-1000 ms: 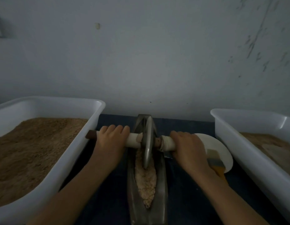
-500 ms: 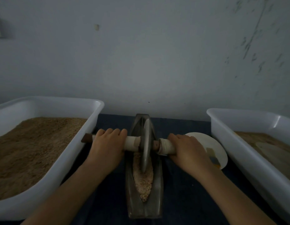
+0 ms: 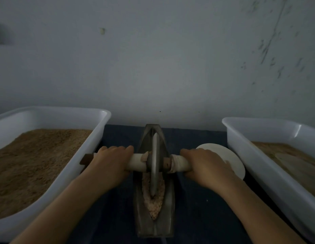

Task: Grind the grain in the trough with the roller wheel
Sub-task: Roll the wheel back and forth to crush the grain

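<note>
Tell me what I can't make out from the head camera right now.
- Grain under the wheel: hidden by the wheel.
- Handle under both hands (left, right): covered by the fingers.
- White plate: partly behind the right hand.
- Both white tubs (left, right): cut off by the frame edges.
</note>
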A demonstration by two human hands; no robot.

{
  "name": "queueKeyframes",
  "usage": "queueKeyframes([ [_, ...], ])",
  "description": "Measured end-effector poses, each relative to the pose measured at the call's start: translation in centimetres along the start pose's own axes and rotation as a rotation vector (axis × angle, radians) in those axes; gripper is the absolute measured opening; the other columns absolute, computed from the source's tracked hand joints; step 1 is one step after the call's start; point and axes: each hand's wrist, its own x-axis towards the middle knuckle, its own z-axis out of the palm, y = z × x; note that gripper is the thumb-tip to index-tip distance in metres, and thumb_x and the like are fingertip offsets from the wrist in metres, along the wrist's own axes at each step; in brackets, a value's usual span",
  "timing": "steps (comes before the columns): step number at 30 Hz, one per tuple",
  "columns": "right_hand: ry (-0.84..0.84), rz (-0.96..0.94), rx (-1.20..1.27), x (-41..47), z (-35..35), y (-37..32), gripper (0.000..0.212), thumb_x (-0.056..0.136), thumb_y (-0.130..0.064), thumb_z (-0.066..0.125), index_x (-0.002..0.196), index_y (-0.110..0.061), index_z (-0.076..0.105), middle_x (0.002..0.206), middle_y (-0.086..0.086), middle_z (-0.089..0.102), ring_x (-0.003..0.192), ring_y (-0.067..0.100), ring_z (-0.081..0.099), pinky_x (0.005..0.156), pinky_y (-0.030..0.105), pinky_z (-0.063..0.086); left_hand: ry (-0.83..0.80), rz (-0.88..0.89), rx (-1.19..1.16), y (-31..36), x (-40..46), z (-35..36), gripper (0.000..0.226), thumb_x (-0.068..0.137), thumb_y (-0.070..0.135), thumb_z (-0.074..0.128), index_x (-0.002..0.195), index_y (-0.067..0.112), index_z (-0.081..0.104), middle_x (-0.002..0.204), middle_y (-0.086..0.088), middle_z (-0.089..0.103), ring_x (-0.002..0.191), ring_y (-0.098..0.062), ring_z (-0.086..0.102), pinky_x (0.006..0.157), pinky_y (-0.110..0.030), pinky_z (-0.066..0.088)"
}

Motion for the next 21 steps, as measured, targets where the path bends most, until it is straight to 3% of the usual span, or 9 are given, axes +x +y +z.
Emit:
queueKeyframes([
  [2, 0.139, -0.006, 0.026, 0.7, 1.1, 0.5, 0.013, 0.088, -0.027, 0.054, 0.093, -0.020, 0.044, 0.098, 0.001, 0.060, 0.088, 0.018, 0.056, 0.062, 0.028, 0.030, 0.068, -0.017, 0.022, -0.2, 0.7, 0.7, 0.026, 0.085, 0.036, 0.056, 0.100, 0.032, 0.035, 0.110, 0.011, 0.053, 0.101, -0.010, 0.051, 0.083, -0.025, 0.034],
  [4, 0.231, 0.007, 0.046, 1.6, 2.1, 1.0, 0.021, 0.085, -0.030, 0.057, 0.085, -0.024, 0.036, 0.094, -0.001, 0.059, 0.085, 0.019, 0.055, 0.060, 0.030, 0.024, 0.136, -0.035, 0.071, -0.2, 1.6, 1.6, 0.030, 0.084, 0.037, 0.058, 0.106, 0.029, 0.039, 0.111, 0.010, 0.053, 0.101, -0.011, 0.051, 0.087, -0.027, 0.035],
  [9, 0.355, 0.014, 0.010, 3.9, 3.4, 1.6, 0.021, 0.084, -0.028, 0.058, 0.084, -0.025, 0.037, 0.093, -0.001, 0.060, 0.086, 0.021, 0.056, 0.062, 0.031, 0.020, 0.207, -0.081, 0.154, -0.2, 3.5, 2.4, 0.030, 0.084, 0.034, 0.057, 0.108, 0.027, 0.040, 0.110, 0.008, 0.053, 0.101, -0.013, 0.051, 0.085, -0.028, 0.033],
  [16, 0.322, 0.034, -0.001, 3.3, 3.5, 1.4, 0.023, 0.084, -0.029, 0.056, 0.081, -0.025, 0.033, 0.090, -0.001, 0.059, 0.083, 0.020, 0.055, 0.061, 0.031, 0.018, 0.162, -0.113, 0.130, 0.3, 2.8, 2.0, 0.033, 0.085, 0.034, 0.057, 0.113, 0.027, 0.041, 0.113, 0.007, 0.054, 0.103, -0.014, 0.051, 0.091, -0.030, 0.034],
  [21, 0.131, 0.042, 0.019, 1.5, 2.0, 0.8, 0.012, 0.088, -0.029, 0.053, 0.094, -0.020, 0.049, 0.098, 0.001, 0.061, 0.089, 0.020, 0.057, 0.062, 0.029, 0.029, -0.062, -0.080, 0.106, 0.4, 1.8, -0.1, 0.032, 0.088, 0.033, 0.056, 0.114, 0.025, 0.040, 0.116, 0.005, 0.054, 0.107, -0.015, 0.052, 0.094, -0.032, 0.036],
])
